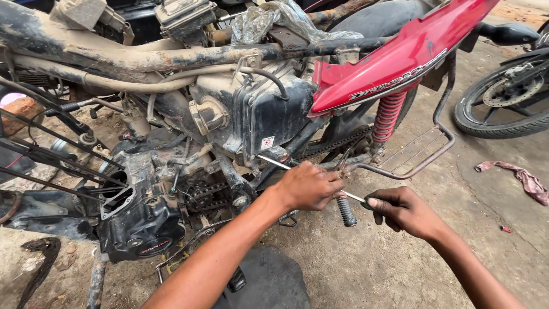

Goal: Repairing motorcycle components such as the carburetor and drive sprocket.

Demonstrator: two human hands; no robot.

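Observation:
A stripped, muddy motorcycle stands before me with its black engine (140, 220) open at the left and a red tail panel (394, 60) at the upper right. A long thin metal rod (271, 161) runs from under the dirty air box (260, 111) down to the right. My left hand (309, 186) is closed around the rod's middle, just above the ribbed footpeg (346, 210). My right hand (403, 210) grips the rod's lower end.
A red coil shock absorber (388, 114) and a bent metal side guard (420, 151) sit right of my hands. Another motorcycle's wheel (506, 100) stands at the far right. A pinkish rag (523, 178) lies on the concrete floor. A dark mat (269, 283) lies under my left forearm.

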